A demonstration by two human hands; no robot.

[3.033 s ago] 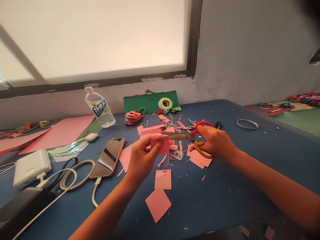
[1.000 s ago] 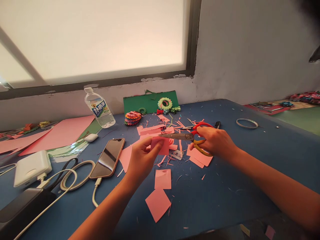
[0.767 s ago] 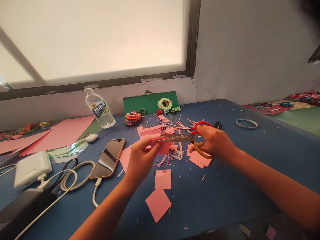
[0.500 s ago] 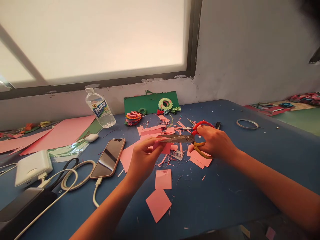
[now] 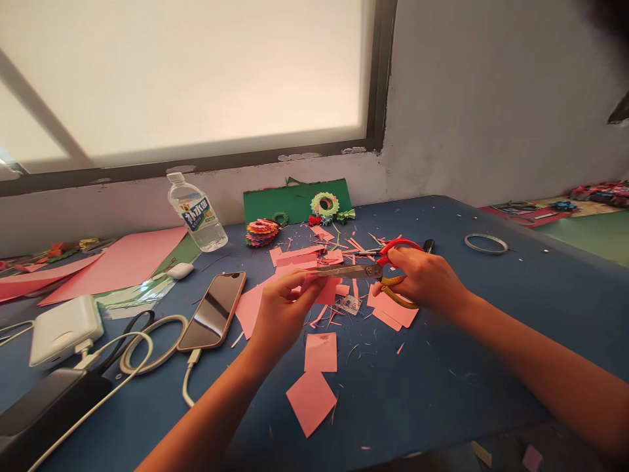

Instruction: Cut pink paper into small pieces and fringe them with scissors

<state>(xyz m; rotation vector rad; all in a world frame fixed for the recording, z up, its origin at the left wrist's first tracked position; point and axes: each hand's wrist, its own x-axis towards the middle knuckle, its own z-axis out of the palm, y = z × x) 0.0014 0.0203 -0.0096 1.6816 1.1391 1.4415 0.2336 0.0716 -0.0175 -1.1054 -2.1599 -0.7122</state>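
My right hand (image 5: 426,278) grips a pair of scissors (image 5: 351,271) with one red and one yellow handle. The blades point left and lie nearly together, their tips at the fingers of my left hand (image 5: 289,305). Between the thumb and fingers of that hand is a piece of pink paper (image 5: 316,284), partly hidden by the fingers. Below the hands, cut pink paper squares (image 5: 321,353) lie on the blue table, one of them turned like a diamond (image 5: 311,403). More pink sheets and thin strips are scattered beneath and behind the scissors.
A phone (image 5: 212,311), white power bank (image 5: 66,330) and cables lie at the left. A water bottle (image 5: 198,213) stands by the wall. Folded-paper rings (image 5: 263,233) sit before a green card (image 5: 297,200). At the right lies a roll of tape (image 5: 486,244).
The scissors have closed: the blades are nearer together and the yellow handle has risen slightly. My left hand stays in about the same place.
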